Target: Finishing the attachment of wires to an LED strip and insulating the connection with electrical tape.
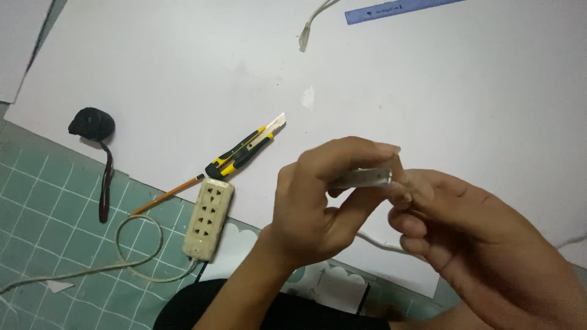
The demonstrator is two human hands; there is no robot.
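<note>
A small flat metal strip [365,178], pale and shiny, is held up off the table between both hands, so picking it up is done; nothing visible shows it cut, bent or joined yet, and what it is for cannot be told. The left hand [318,205] is curled nearly closed round it, thumb beneath and forefinger arched over the top, pinching the strip's left part. The right hand [465,226] meets it from the other side, fingers folded in and fingertips [408,197] touching the strip's right end together with something pale and translucent that is too blurred to name. A white cable [382,244] runs just under the two hands. Left of the left hand and a little beyond it, a yellow-and-black utility knife [244,153] lies with its blade out, untouched; near it a pencil [168,194] and a cream power strip [209,218] with its looped cord. Farther left sits a black cloth lump [92,123]. All rest on a white sheet [428,91] over a green cutting mat [49,214]. Well beyond the hands lies a blue ruler [391,9].
</note>
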